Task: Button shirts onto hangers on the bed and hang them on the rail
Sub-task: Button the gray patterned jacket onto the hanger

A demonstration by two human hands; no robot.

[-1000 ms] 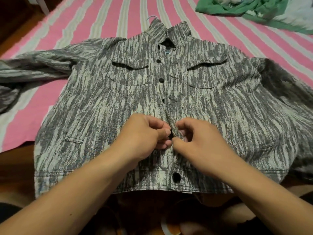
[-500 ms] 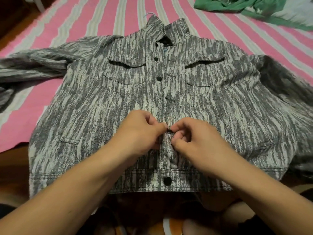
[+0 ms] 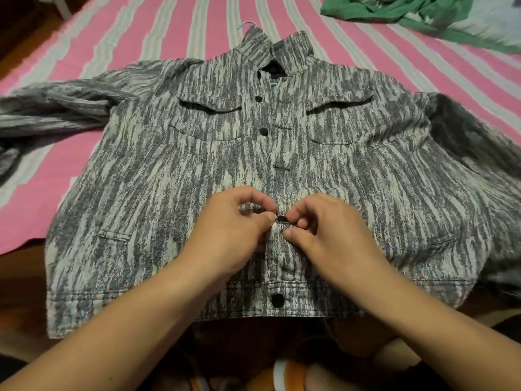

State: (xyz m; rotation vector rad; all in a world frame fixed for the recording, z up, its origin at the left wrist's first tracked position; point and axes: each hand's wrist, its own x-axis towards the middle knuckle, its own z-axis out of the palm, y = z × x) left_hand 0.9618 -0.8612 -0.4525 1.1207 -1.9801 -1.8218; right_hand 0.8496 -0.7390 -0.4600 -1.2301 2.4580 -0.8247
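A grey-and-cream streaked jacket-style shirt [image 3: 158, 187] lies front-up on the bed [image 3: 118, 32], collar away from the person, hem at the near edge, sleeves spread out to both sides. The left hand [image 3: 234, 235] pinches the left edge of the placket, fingers curled over a fold of cloth. The right hand [image 3: 324, 230] pinches the facing edge, thumb and fingertips pressed around a black button [image 3: 282, 219] between the two hands. Both hands cover the placket there. Further up, an empty buttonhole [image 3: 282, 167] shows, then two more black buttons [image 3: 264, 131]; another sits on the hem band [image 3: 277, 299]. A thin blue hanger hook [image 3: 247, 24] pokes out above the collar. A crumpled green garment [image 3: 417, 15] lies at the far right corner of the pink-striped bedspread, well apart from the shirt.
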